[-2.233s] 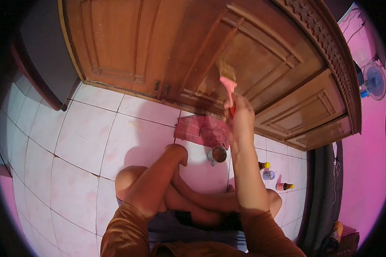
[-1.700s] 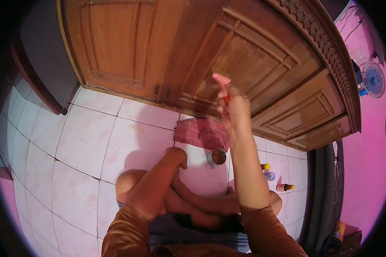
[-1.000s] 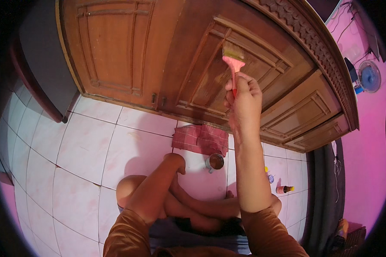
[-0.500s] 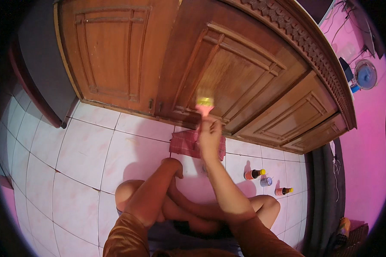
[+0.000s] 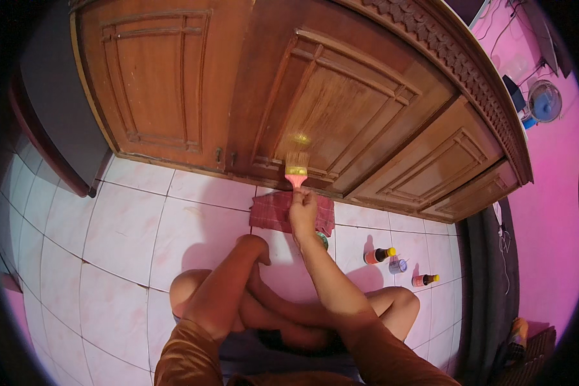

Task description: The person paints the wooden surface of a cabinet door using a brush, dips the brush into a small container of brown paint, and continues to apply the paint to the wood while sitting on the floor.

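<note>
My right hand (image 5: 303,207) grips a pink-handled paintbrush (image 5: 296,170), its pale bristles at the lower part of the carved wooden cupboard door (image 5: 338,90). My left hand (image 5: 254,248) hangs over my crossed legs, its fingers turned down and mostly hidden. Beyond the hands, a folded red checked cloth (image 5: 270,212) lies on the tiled floor along the cupboard's foot. A cup (image 5: 321,240) is mostly hidden behind my right forearm.
To the right on the floor stand two dark bottles with yellow caps (image 5: 379,256) (image 5: 426,280) and a small tin (image 5: 397,266). A dark cabinet (image 5: 58,103) is at the left. A fan (image 5: 544,101) and cables are at the upper right, by a pink wall.
My right hand with the brush has come down and leftward, from the upper door panel to its lower part. The view has shifted slightly; my left hand stays over my legs.
</note>
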`<action>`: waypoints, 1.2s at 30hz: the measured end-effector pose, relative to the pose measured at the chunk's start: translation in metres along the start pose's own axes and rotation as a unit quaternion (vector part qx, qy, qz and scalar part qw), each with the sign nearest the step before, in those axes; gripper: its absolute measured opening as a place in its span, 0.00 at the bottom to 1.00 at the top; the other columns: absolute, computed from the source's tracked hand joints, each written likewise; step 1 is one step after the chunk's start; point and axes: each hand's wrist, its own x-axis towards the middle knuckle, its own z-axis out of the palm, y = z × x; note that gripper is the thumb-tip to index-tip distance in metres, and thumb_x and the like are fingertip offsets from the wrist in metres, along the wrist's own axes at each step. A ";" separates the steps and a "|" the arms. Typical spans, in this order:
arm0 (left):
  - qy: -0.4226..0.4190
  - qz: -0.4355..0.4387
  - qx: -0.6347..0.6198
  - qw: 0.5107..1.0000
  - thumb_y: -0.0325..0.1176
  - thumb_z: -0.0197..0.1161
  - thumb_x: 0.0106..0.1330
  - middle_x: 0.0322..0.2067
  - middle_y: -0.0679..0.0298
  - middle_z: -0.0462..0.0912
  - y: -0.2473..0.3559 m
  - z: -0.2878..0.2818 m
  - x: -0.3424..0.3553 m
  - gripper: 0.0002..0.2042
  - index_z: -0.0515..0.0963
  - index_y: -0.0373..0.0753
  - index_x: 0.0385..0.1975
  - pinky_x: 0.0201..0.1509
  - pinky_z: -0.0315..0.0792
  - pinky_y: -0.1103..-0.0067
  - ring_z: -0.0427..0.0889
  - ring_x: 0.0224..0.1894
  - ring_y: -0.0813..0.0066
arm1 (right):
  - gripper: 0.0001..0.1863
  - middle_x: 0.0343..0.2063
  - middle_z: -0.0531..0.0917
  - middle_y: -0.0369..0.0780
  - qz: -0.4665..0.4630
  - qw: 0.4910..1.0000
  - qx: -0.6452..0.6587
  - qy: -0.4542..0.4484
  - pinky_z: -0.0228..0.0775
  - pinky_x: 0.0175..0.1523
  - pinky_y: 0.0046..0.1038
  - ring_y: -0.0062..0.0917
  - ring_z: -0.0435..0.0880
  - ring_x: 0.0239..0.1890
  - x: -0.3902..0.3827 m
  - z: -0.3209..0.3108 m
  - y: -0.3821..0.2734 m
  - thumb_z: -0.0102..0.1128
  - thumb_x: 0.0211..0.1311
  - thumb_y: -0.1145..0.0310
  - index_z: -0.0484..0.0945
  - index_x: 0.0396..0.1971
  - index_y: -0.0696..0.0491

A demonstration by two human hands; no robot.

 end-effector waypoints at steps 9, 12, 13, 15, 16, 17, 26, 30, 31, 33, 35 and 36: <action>0.011 0.002 -0.017 1.000 0.58 0.65 0.56 0.53 0.65 0.81 -0.015 0.008 0.000 0.28 0.79 0.50 0.54 0.60 0.69 0.69 0.79 0.56 0.65 | 0.09 0.16 0.71 0.30 0.241 0.958 0.093 -0.124 0.54 0.17 0.20 0.15 0.65 0.15 0.021 -0.005 -0.156 0.57 0.65 0.61 0.81 0.29 0.48; 0.033 0.007 -0.011 0.999 0.58 0.66 0.55 0.53 0.65 0.81 -0.010 0.006 -0.008 0.28 0.80 0.50 0.53 0.60 0.70 0.69 0.79 0.56 0.66 | 0.12 0.18 0.73 0.33 0.171 0.973 0.096 -0.124 0.53 0.16 0.21 0.16 0.63 0.12 0.030 -0.017 -0.214 0.55 0.69 0.60 0.72 0.33 0.54; 0.036 0.005 -0.007 0.999 0.58 0.66 0.55 0.53 0.65 0.81 -0.009 0.005 -0.010 0.28 0.80 0.50 0.53 0.60 0.70 0.69 0.79 0.56 0.66 | 0.11 0.18 0.73 0.33 0.108 0.981 0.128 -0.099 0.53 0.16 0.21 0.15 0.63 0.13 0.028 -0.021 -0.228 0.53 0.70 0.62 0.72 0.35 0.55; 0.032 0.000 -0.011 0.999 0.58 0.66 0.55 0.52 0.66 0.81 -0.015 0.009 -0.006 0.28 0.80 0.50 0.53 0.60 0.70 0.70 0.79 0.56 0.66 | 0.10 0.19 0.72 0.33 0.046 0.983 0.163 -0.077 0.54 0.17 0.22 0.15 0.63 0.14 0.023 -0.019 -0.241 0.51 0.71 0.63 0.71 0.37 0.55; 0.029 -0.005 -0.014 0.999 0.59 0.66 0.55 0.52 0.66 0.81 -0.020 0.012 -0.005 0.28 0.80 0.50 0.53 0.60 0.70 0.70 0.79 0.56 0.67 | 0.10 0.20 0.73 0.33 0.001 0.984 0.160 -0.079 0.56 0.18 0.22 0.15 0.65 0.15 0.018 -0.017 -0.243 0.50 0.72 0.64 0.70 0.38 0.55; 0.029 -0.004 -0.013 0.999 0.59 0.66 0.55 0.52 0.66 0.81 -0.020 0.012 -0.004 0.28 0.80 0.50 0.53 0.60 0.70 0.70 0.79 0.56 0.67 | 0.09 0.21 0.73 0.34 -0.047 0.984 0.155 -0.075 0.58 0.20 0.22 0.15 0.66 0.17 0.015 -0.019 -0.245 0.48 0.72 0.64 0.69 0.39 0.56; -0.009 -0.004 -0.031 0.999 0.58 0.65 0.56 0.52 0.65 0.82 -0.005 0.000 -0.010 0.28 0.80 0.49 0.52 0.60 0.70 0.70 0.79 0.56 0.66 | 0.11 0.26 0.78 0.38 -0.002 0.999 -0.040 0.026 0.67 0.29 0.26 0.20 0.75 0.24 -0.002 -0.016 -0.011 0.51 0.70 0.64 0.71 0.37 0.57; -0.003 -0.019 -0.019 1.000 0.59 0.65 0.56 0.52 0.64 0.82 -0.019 0.006 -0.015 0.29 0.80 0.48 0.53 0.60 0.70 0.69 0.79 0.55 0.65 | 0.11 0.22 0.76 0.36 0.267 0.961 0.050 -0.051 0.62 0.19 0.26 0.19 0.73 0.20 -0.009 -0.016 -0.065 0.52 0.69 0.62 0.75 0.39 0.55; -0.004 -0.014 -0.016 1.000 0.59 0.65 0.56 0.52 0.64 0.82 -0.014 0.001 -0.016 0.29 0.79 0.48 0.53 0.60 0.70 0.69 0.79 0.55 0.65 | 0.11 0.18 0.74 0.34 0.273 0.958 0.079 -0.028 0.57 0.15 0.24 0.17 0.71 0.17 -0.003 -0.016 -0.087 0.51 0.70 0.62 0.78 0.36 0.52; -0.009 -0.006 -0.025 1.000 0.59 0.64 0.56 0.52 0.63 0.82 -0.015 0.000 -0.013 0.29 0.79 0.48 0.53 0.60 0.70 0.69 0.79 0.55 0.64 | 0.10 0.18 0.73 0.34 0.201 0.965 0.079 -0.149 0.57 0.16 0.22 0.17 0.69 0.16 0.021 -0.025 -0.125 0.49 0.70 0.61 0.78 0.39 0.50; -0.018 -0.002 -0.037 0.999 0.59 0.64 0.56 0.52 0.62 0.82 -0.016 0.002 -0.008 0.29 0.79 0.47 0.53 0.60 0.70 0.69 0.80 0.54 0.64 | 0.09 0.19 0.74 0.34 0.160 0.971 0.109 -0.143 0.56 0.17 0.21 0.16 0.67 0.15 0.038 -0.033 -0.169 0.50 0.70 0.63 0.75 0.39 0.52; -0.009 0.002 -0.030 0.999 0.59 0.64 0.56 0.52 0.62 0.82 -0.016 0.004 -0.006 0.29 0.79 0.46 0.53 0.59 0.70 0.70 0.80 0.54 0.63 | 0.08 0.19 0.74 0.33 0.145 0.975 0.124 -0.111 0.56 0.17 0.21 0.16 0.66 0.15 0.044 -0.035 -0.188 0.50 0.70 0.64 0.73 0.39 0.53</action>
